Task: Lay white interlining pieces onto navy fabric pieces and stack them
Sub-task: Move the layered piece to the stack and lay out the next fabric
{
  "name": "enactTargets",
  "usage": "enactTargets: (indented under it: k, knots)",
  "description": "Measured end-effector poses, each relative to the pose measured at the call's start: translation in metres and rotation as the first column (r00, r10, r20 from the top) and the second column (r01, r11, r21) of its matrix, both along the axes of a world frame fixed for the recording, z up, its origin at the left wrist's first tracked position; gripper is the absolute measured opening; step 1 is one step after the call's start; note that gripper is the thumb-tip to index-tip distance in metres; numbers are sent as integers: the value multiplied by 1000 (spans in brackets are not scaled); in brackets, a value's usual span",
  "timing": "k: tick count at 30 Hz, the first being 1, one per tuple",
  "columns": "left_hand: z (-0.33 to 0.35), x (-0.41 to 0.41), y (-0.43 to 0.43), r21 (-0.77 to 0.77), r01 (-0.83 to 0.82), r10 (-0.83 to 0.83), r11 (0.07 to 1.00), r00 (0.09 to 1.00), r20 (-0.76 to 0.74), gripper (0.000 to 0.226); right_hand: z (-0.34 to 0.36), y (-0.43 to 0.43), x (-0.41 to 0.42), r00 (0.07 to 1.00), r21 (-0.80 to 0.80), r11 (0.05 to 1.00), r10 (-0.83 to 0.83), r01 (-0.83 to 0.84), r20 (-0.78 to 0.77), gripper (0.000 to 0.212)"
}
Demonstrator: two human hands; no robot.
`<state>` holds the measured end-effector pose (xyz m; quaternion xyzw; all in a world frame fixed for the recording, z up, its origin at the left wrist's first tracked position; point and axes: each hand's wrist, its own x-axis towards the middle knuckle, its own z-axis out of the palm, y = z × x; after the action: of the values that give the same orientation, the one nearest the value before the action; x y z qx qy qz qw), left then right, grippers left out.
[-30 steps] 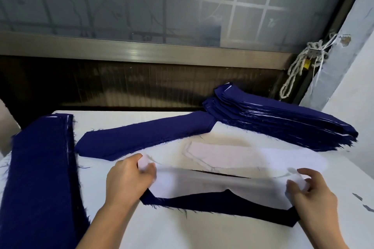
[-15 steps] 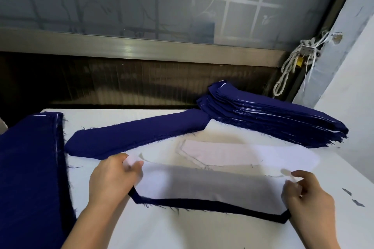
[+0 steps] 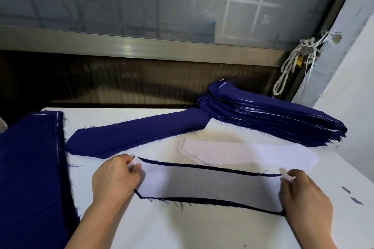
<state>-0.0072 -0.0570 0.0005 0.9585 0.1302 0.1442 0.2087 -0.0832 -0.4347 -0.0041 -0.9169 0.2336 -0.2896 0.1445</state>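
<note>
A white interlining piece (image 3: pixel 210 185) lies spread over a navy fabric piece (image 3: pixel 202 200) near the table's front, with only thin navy edges showing above and below it. My left hand (image 3: pixel 115 182) pinches the interlining's left end. At the right end my right hand (image 3: pixel 305 196) pinches the other tip. More white interlining pieces (image 3: pixel 242 154) lie just behind. A single navy piece (image 3: pixel 137 134) stretches across the table behind my left hand.
A thick stack of navy pieces (image 3: pixel 273 119) sits at the back right. Another navy stack (image 3: pixel 30 178) fills the left side of the white table (image 3: pixel 202 228). A window and its sill run along the back; a rope (image 3: pixel 287 70) hangs at the right.
Both hands have drawn the interlining down and forward over the navy piece; it now covers nearly all of it, where a wide navy band showed before.
</note>
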Motion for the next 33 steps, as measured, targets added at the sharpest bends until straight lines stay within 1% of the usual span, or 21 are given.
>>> enactTargets:
  k: [3,6,10,11,13,15,18,20,22,24,27,29,31,33]
  knots:
    - [1,0,0,-20,5,-5,1000,1000,-1,22,-2,-4,3,999,-8,1000,-20,20,-36,17]
    - [2,-1,-2,-46,3,-3,999,1000,-2,20,-4,-6,6,998,-21,999,-35,34,-54,13]
    - [6,-3,-4,-113,5,-6,994,1000,-8,5,-8,-9,7,998,-10,999,-35,34,-43,13]
    - [7,-4,-4,-143,10,-9,990,1000,5,5,-9,-10,8,999,-1,999,-33,33,-40,16]
    - [7,-5,-4,-179,5,2,984,999,38,18,-9,-11,8,999,-6,1000,-18,18,-27,27]
    - [5,-5,-4,-139,-13,25,990,996,88,27,-10,-11,9,1000,-64,998,-16,15,-10,35]
    - [4,-4,-3,-101,-40,54,994,988,144,21,-8,-3,15,1000,-178,984,6,-4,13,30]
    - [5,-4,-7,-101,-30,46,994,985,164,12,-5,4,26,996,-194,978,87,-83,11,30]
    - [6,-4,-11,-107,-14,34,994,981,192,4,-1,17,44,973,-130,964,230,-231,-25,27]
    - [6,-4,-13,-94,9,11,995,977,215,7,2,37,66,922,-36,922,383,-385,-63,23]
    - [6,-3,-12,-73,19,-2,997,975,223,8,7,71,98,837,-13,837,545,-546,-51,19]
    - [6,-3,-12,-60,16,-2,998,975,223,9,9,92,115,790,9,792,610,-611,-60,16]
    - [5,-2,-12,-51,19,-7,998,974,226,9,8,106,124,755,40,763,645,-645,-117,15]
    - [3,-2,-13,-48,30,-18,998,972,235,11,1,114,127,750,-4,757,646,-653,-146,13]
